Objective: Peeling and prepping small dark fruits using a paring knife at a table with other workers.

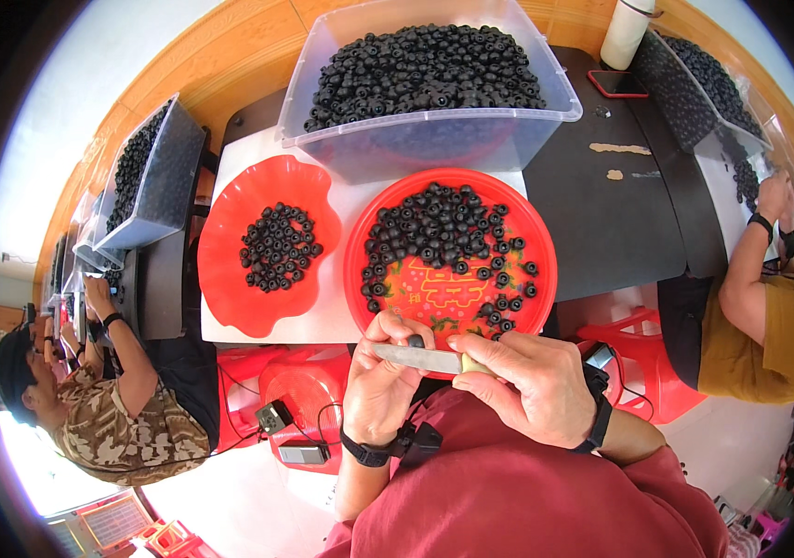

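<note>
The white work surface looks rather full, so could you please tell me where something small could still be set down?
The white work surface shows bare only between the wavy red dish and the round red tray, and along its near-left edge. The black tabletop right of the tray is mostly bare. The clear bin crowds the back; both hands with a knife crowd the front.

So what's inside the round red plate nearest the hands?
The round red plate holds small black ring-shaped parts, heaped toward its far side. Its near rim is hidden behind the left hand and right hand.

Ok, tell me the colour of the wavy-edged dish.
Red; the wavy-edged dish shows best in the head view.
</note>
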The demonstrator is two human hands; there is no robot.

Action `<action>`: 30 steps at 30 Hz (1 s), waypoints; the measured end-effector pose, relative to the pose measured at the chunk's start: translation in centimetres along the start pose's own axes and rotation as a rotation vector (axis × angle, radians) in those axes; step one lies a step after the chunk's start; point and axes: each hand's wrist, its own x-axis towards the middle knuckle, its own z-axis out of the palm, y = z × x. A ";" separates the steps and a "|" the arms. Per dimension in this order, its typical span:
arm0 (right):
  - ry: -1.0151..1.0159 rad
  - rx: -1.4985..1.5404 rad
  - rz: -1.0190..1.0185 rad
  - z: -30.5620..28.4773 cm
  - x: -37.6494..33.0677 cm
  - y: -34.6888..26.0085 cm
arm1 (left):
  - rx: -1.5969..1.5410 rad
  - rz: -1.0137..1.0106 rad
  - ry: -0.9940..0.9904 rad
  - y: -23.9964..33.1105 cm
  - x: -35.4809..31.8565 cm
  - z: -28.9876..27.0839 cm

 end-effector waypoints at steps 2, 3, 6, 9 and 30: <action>0.017 -0.015 -0.004 0.0 0.1 0.0 | -0.003 -0.028 0.000 0.0 -0.1 -0.2; 0.035 -0.032 -0.008 0.1 0.1 0.1 | -0.002 -0.029 -0.001 0.0 -0.1 -0.2; 0.058 -0.055 0.001 0.1 0.0 0.2 | -0.022 -0.051 0.014 -0.1 -0.2 0.0; 0.048 -0.008 -0.005 0.1 -0.3 0.4 | -0.028 -0.060 0.032 -0.1 -0.2 0.0; 0.069 0.093 0.045 0.1 -0.8 0.8 | -0.058 -0.060 0.061 -0.2 -0.2 0.2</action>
